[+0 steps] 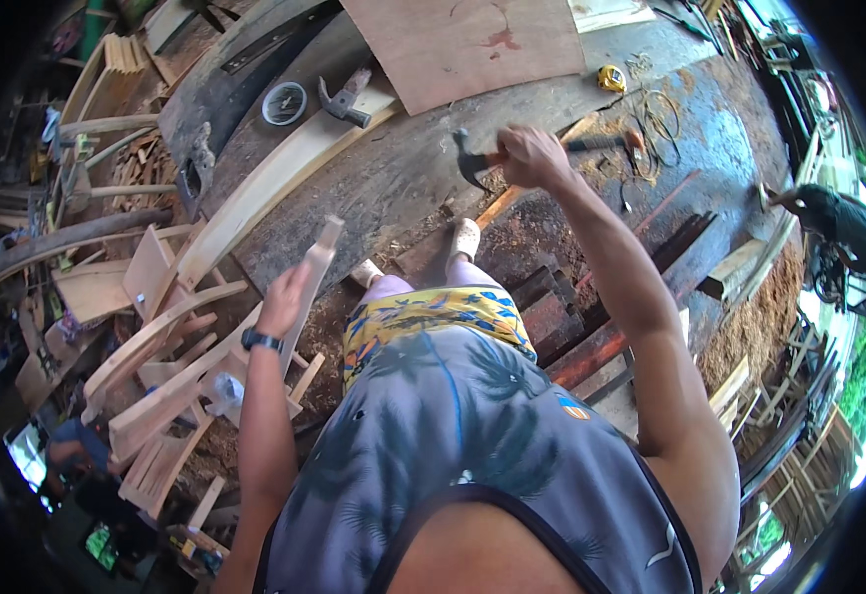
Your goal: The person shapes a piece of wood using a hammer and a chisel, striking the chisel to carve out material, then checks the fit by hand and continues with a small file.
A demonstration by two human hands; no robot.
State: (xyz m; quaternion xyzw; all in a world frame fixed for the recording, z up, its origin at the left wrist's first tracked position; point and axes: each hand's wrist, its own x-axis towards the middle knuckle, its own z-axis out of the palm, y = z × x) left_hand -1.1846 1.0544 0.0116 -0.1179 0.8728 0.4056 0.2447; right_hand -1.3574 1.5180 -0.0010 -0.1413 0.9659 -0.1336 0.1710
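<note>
My right hand (535,155) is closed around the handle of a claw hammer (471,161). Its dark metal head points left and its handle sticks out to the right of my fist, above the grey work surface. On the other side, my left hand (282,305), with a dark band at the wrist, grips a pale wooden strip (316,271) that slants upward. Its upper end looks slightly blurred. Beyond it a long curved plank (254,203) lies along the work surface. A second hammer (347,107) rests near that plank's far end, beside a round container (284,103) with small thin pieces in it.
A reddish-brown plywood sheet (467,49) lies at the far side. Right of it are a yellow tape measure (611,78) and a looped cord (662,124). Curved wooden parts (160,332) crowd the left. A person (839,223) bends over at the far right.
</note>
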